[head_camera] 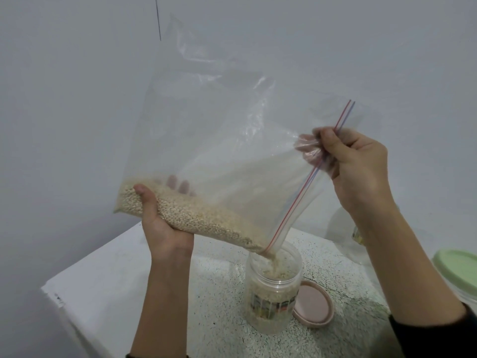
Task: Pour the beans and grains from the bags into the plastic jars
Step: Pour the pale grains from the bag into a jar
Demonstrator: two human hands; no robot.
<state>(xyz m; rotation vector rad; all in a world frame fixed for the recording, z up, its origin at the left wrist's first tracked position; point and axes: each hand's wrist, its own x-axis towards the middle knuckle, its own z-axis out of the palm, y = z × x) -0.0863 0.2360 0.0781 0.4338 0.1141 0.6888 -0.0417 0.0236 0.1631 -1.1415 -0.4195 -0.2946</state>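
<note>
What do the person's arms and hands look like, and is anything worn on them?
Both hands are bare: no gloves, rings or watch show on the left hand or the right hand. The forearms are uncovered too. Dark sleeves are pushed far up, showing only at the bottom edge of the picture.

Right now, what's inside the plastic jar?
Pale grains are falling from the bag into the jar, which is already partly filled. A printed label covers the lower part, hiding what's behind it.
</note>
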